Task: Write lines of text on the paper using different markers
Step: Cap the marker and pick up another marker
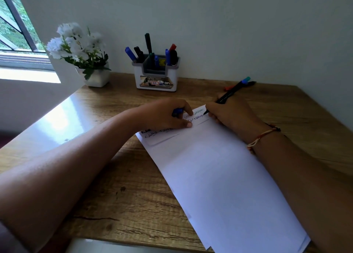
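A white sheet of paper (219, 176) lies slanted on the wooden desk (118, 195), with a few handwritten lines near its far end. My right hand (231, 115) grips a black marker (227, 97) with a blue end, its tip touching the paper at the end of a written line. My left hand (164, 113) rests on the paper's top left part, thumb and fingertip pressing the sheet, and its fingers curl round a blue cap (177, 111).
A white holder (155, 75) with several markers stands at the back by the wall. A white pot of white flowers (95, 75) sits at the back left. Loose markers (246, 82) lie at the back right. A window is at far left.
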A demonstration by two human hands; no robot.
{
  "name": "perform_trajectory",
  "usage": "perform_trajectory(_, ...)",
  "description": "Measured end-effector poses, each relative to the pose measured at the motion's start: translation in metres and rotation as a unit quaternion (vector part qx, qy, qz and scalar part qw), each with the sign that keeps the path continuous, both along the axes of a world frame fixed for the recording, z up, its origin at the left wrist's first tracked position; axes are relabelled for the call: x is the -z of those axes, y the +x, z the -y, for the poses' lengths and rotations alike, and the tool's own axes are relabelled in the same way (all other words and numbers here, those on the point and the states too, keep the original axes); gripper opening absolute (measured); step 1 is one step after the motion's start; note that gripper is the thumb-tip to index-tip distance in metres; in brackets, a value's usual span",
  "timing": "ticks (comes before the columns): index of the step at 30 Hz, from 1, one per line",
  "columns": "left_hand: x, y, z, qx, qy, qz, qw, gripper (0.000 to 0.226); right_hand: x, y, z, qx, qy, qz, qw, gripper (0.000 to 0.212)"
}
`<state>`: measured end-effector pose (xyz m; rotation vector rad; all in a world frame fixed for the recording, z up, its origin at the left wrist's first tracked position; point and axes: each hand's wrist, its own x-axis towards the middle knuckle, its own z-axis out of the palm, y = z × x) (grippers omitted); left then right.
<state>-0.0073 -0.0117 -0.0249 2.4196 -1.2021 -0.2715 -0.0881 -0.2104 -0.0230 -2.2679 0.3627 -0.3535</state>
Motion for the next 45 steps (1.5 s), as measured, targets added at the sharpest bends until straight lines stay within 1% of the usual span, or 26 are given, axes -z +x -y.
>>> perform_trajectory(3, 0.0009, 0.0002, 0.0001, -0.004, -0.003, -0.002, 1.000, 0.038, -0.0001, -0.0006, -0.0001, 0.004, 0.015, 0.011, 1.000, 0.014)
perform_trajectory(7, 0.0010, 0.0005, 0.0002, -0.005, -0.002, -0.004, 1.000, 0.039, -0.0013, -0.0016, -0.0010, -0.003, 0.008, 0.000, 1.000, 0.015)
perform_trajectory(11, 0.0005, 0.0002, -0.0004, -0.002, 0.001, -0.006, 1.000, 0.039, -0.0005, -0.0014, -0.0004, 0.002, 0.022, 0.004, 1.000, 0.016)
perform_trajectory(19, -0.0001, -0.0009, -0.0002, -0.005, 0.000, -0.005, 1.000, 0.041, -0.0003, -0.0011, 0.0011, 0.005, 0.036, 0.008, 0.999, 0.011)
perform_trajectory(24, -0.0003, -0.0013, 0.0001, -0.006, 0.003, -0.007, 1.000, 0.041, 0.0007, -0.0002, 0.0018, 0.016, 0.039, 0.005, 0.999, 0.018)
perform_trajectory(31, -0.0003, -0.0012, 0.0006, -0.007, 0.005, -0.005, 1.000, 0.041, 0.0018, 0.0019, 0.0030, 0.033, 0.056, 0.006, 0.998, 0.021)
perform_trajectory(32, -0.0003, -0.0012, 0.0005, -0.008, 0.005, -0.005, 1.000, 0.041, 0.0016, 0.0020, 0.0033, 0.034, 0.054, 0.004, 0.998, 0.021)
perform_trajectory(35, -0.0006, -0.0010, 0.0000, -0.008, 0.005, -0.005, 1.000, 0.042, -0.0002, 0.0017, 0.0034, 0.030, 0.011, -0.011, 0.999, 0.024)
perform_trajectory(37, -0.0007, -0.0008, 0.0001, -0.006, 0.006, 0.000, 1.000, 0.042, 0.0000, 0.0024, 0.0033, 0.030, 0.003, -0.008, 1.000, 0.024)
perform_trajectory(40, -0.0002, -0.0004, 0.0002, -0.004, 0.006, 0.005, 1.000, 0.042, 0.0022, 0.0043, 0.0036, 0.045, 0.033, 0.000, 0.998, 0.020)
perform_trajectory(45, 0.0007, 0.0010, -0.0002, -0.001, 0.004, 0.008, 1.000, 0.042, 0.0050, 0.0067, 0.0052, 0.060, 0.079, 0.009, 0.995, 0.019)
